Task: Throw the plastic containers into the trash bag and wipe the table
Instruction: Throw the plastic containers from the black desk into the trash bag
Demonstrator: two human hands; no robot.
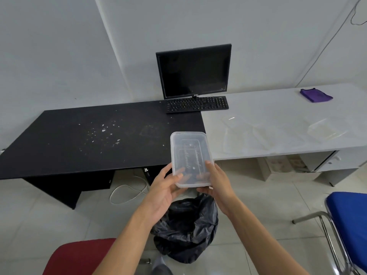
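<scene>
Head view shows your left hand (pixel 164 188) and right hand (pixel 217 182), each grip closed on the clear plastic container (pixel 188 153), above the black trash bag (pixel 190 231). Lower it over the bag's mouth before you let go, so it does not land beside.

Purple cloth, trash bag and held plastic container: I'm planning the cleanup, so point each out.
purple cloth (pixel 316 95), head view, middle of the folded cloth.
trash bag (pixel 188 235), head view, crumpled black front.
plastic container (pixel 190 153), head view, middle of its clear base.
</scene>
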